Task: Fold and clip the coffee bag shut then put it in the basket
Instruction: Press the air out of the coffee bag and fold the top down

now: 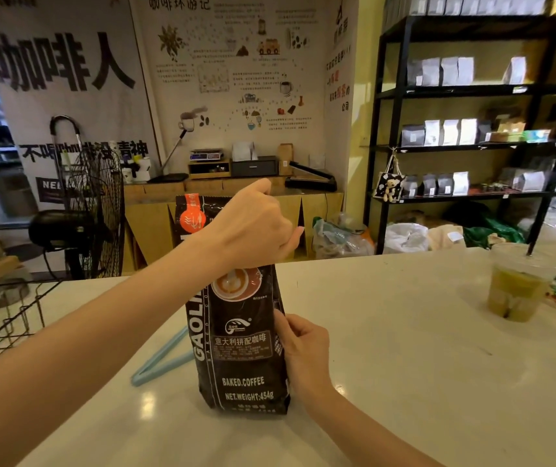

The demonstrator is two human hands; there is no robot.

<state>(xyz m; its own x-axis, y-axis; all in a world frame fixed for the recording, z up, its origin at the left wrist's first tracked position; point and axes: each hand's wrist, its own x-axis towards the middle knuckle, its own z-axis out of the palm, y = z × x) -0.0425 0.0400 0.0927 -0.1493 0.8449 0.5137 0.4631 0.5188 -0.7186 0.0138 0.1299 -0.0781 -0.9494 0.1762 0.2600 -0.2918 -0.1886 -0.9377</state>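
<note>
Black coffee bag [241,348] upright on counter [404,365]. Left hand [253,227] closed on bag top, right hand [303,352] gripping side. Fold barely begun; blue clip [158,362] unused behind bag; wire basket [7,318] at left waits.

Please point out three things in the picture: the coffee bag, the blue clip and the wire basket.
coffee bag [241,358]: head view, front label.
blue clip [160,364]: head view, its arm left of the bag.
wire basket [17,318]: head view, right side wall.
</note>
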